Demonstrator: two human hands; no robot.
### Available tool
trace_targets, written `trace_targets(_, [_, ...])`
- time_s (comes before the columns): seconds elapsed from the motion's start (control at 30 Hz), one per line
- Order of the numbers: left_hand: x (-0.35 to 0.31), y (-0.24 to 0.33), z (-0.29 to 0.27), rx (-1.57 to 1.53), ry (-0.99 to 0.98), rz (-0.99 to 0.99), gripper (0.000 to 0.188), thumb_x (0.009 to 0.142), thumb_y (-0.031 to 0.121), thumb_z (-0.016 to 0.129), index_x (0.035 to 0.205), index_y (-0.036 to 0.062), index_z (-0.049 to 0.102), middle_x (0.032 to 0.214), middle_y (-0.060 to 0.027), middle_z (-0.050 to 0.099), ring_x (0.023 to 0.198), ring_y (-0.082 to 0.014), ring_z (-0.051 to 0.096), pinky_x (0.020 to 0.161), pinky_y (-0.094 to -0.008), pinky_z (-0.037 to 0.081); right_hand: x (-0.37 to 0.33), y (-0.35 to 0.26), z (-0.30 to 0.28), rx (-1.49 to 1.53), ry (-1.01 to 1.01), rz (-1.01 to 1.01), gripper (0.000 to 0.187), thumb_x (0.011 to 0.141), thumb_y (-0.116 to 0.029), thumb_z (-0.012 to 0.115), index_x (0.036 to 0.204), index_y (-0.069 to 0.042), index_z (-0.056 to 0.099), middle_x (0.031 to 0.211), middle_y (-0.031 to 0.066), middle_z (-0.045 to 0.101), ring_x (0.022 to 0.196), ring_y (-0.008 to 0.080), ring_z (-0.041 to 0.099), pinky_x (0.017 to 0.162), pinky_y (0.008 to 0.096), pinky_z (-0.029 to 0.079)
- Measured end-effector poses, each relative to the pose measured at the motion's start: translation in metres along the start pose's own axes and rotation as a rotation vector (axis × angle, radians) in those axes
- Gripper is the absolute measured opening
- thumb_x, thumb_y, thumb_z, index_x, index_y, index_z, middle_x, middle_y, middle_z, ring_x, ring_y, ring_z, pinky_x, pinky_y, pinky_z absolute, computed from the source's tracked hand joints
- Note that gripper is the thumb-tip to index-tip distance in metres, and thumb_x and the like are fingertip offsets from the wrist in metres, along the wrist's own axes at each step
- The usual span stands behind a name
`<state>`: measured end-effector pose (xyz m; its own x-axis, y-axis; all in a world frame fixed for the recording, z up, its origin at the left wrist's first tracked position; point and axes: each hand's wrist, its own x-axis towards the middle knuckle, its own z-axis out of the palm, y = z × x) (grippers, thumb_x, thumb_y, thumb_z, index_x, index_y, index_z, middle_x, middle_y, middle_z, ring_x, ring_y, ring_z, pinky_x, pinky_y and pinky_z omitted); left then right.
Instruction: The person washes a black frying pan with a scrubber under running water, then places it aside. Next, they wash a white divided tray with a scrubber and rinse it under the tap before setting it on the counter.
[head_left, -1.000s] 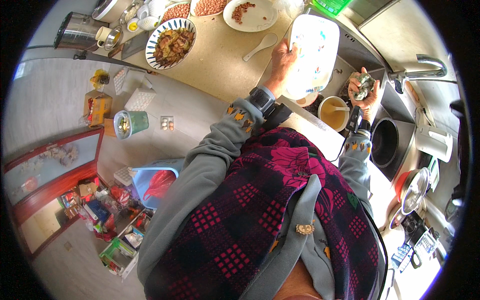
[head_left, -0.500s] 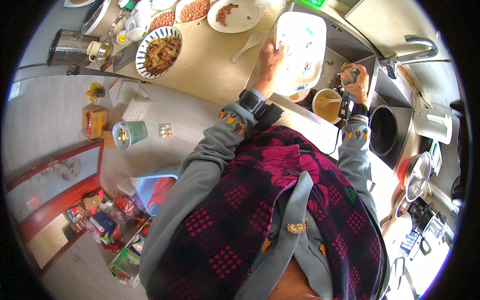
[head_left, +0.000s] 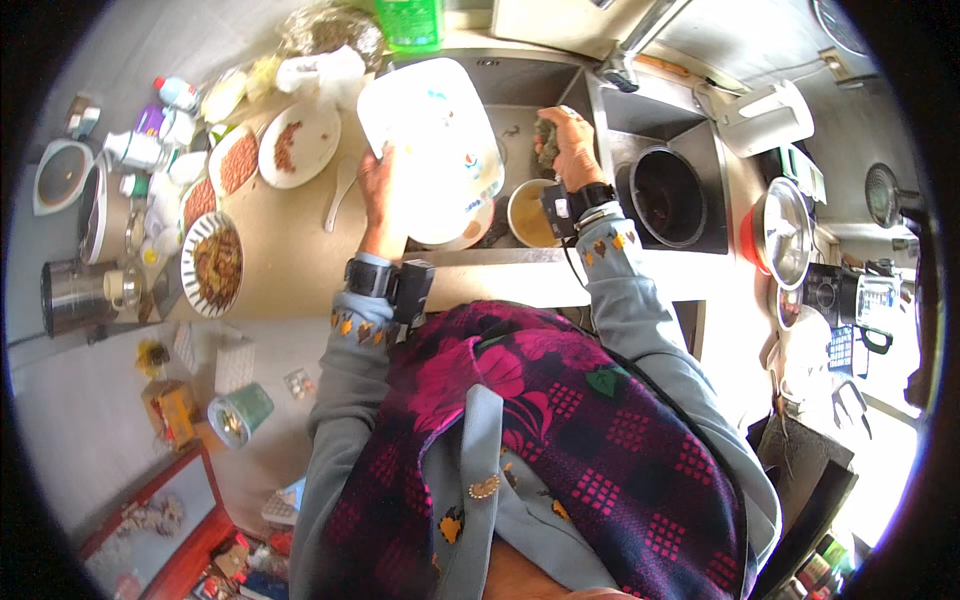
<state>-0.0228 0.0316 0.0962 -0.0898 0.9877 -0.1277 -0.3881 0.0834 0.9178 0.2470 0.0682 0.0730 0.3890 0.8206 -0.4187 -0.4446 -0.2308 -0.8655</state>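
Note:
My left hand grips the near left edge of a white rectangular dish with small coloured motifs. It is held over the left part of the sink, and strong light washes out much of its surface. My right hand is closed around a grey-green scouring pad, to the right of the dish and apart from it. Just below that hand, a bowl of yellowish liquid stands in the sink. Another pale rounded dish shows partly under the white one.
A tap reaches over the sink divider; a dark round pot sits in the right basin. On the left counter are a white spoon, a plate of peanuts and a striped bowl of brown food. A green bottle stands behind.
The view has turned, so the sink and counter appear farther left. Both hands keep their hold on the dish and the pad; the right hand sits slightly closer to the dish.

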Motion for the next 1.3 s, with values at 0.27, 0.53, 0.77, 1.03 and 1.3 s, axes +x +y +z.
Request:
trace_targets(0.27, [0.045, -0.001, 0.028, -0.121, -0.281, -0.185, 0.039, 0.084, 0.01, 0.055, 0.119, -0.0055, 0.052, 0.111, -0.014, 0.062, 0.098, -0.025, 0.063, 0.087, -0.0383, 0.051, 0.062, -0.048, -0.018, -0.349, 0.029, -0.396, 0.061, 0.07, -0.001, 0.067, 0.129, -0.002, 0.049, 0.074, 0.0072, 0.059, 0.054, 0.0148, 0.055, 0.041, 0.0297, 0.045])
trace_targets(0.53, [0.103, -0.026, 0.084, -0.374, -0.256, -0.43, 0.04, 0.075, -0.002, 0.053, 0.114, -0.0051, 0.053, 0.108, -0.0151, 0.062, 0.1, -0.0278, 0.062, 0.092, -0.0439, 0.05, 0.119, -0.076, -0.045, -0.53, 0.085, -0.302, 0.049, 0.07, -0.01, 0.068, 0.116, 0.002, 0.056, 0.07, 0.0115, 0.061, 0.055, 0.0203, 0.06, 0.046, 0.0316, 0.046])
trace_targets(0.77, [0.104, -0.052, 0.118, -0.396, -0.36, -0.432, 0.042, 0.079, 0.003, 0.051, 0.12, -0.007, 0.05, 0.112, -0.0172, 0.062, 0.102, -0.0299, 0.062, 0.094, -0.0451, 0.049, 0.119, -0.066, -0.058, -0.644, 0.181, -0.45, 0.031, 0.064, -0.023, 0.069, 0.083, 0.002, 0.066, 0.073, 0.0143, 0.068, 0.071, 0.0244, 0.066, 0.07, 0.0347, 0.051])
trace_targets(1.03, [0.095, -0.062, 0.135, -0.403, -0.314, -0.47, 0.037, 0.08, 0.004, 0.05, 0.115, -0.0062, 0.054, 0.109, -0.0167, 0.064, 0.099, -0.0292, 0.063, 0.091, -0.0443, 0.051, 0.118, -0.062, -0.07, -0.645, 0.184, -0.459, 0.03, 0.065, -0.022, 0.067, 0.083, 0.001, 0.066, 0.072, 0.0145, 0.067, 0.069, 0.0223, 0.064, 0.068, 0.0338, 0.05])
trace_targets(1.3, [0.091, -0.053, 0.143, -0.318, -0.283, -0.5, 0.036, 0.081, 0.006, 0.05, 0.115, -0.0047, 0.054, 0.109, -0.0158, 0.064, 0.099, -0.0292, 0.063, 0.091, -0.0443, 0.05, 0.117, -0.055, -0.083, -0.469, 0.077, -0.419, 0.023, 0.07, -0.016, 0.066, 0.087, 0.001, 0.067, 0.069, 0.0057, 0.063, 0.063, 0.0114, 0.055, 0.061, 0.0297, 0.047])
